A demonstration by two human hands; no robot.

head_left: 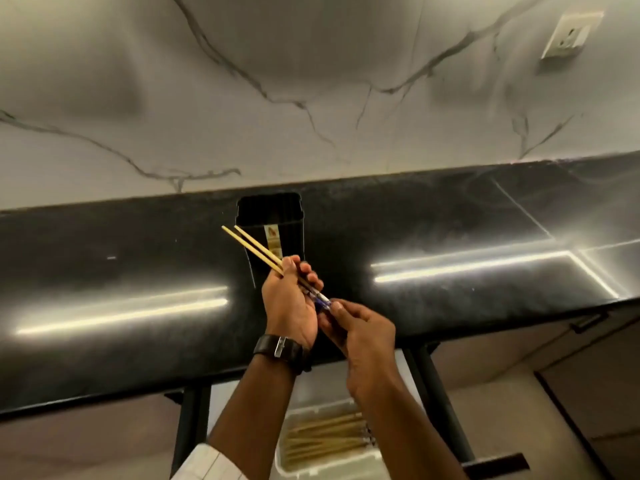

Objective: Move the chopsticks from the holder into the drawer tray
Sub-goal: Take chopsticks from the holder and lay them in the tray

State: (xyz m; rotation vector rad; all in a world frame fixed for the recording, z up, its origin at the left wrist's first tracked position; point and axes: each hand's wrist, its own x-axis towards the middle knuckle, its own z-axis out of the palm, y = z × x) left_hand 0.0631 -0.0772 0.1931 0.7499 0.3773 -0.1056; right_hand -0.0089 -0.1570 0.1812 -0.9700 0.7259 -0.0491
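Below, the black counter [104, 271] fills the middle of the view, with the dark holder [294, 237] standing on it near the wall. Nearer the person and lower than the counter edge, the white drawer tray [329, 470] lies open with a layer of chopsticks already inside [322, 438]. Above it, in front of the holder, the left hand [291, 299] has its fingers curled round a pair of chopsticks [256, 249]. The right hand [360, 327] pinches the pair's painted near end between thumb and fingertips. The pair slants from its plain tips, up and left by the holder, down to the right hand. Those in the tray lie roughly crosswise. So the move to come likely turns on lowering the pair toward the person and swinging its long axis to match. The right hand is the nearer to the tray.
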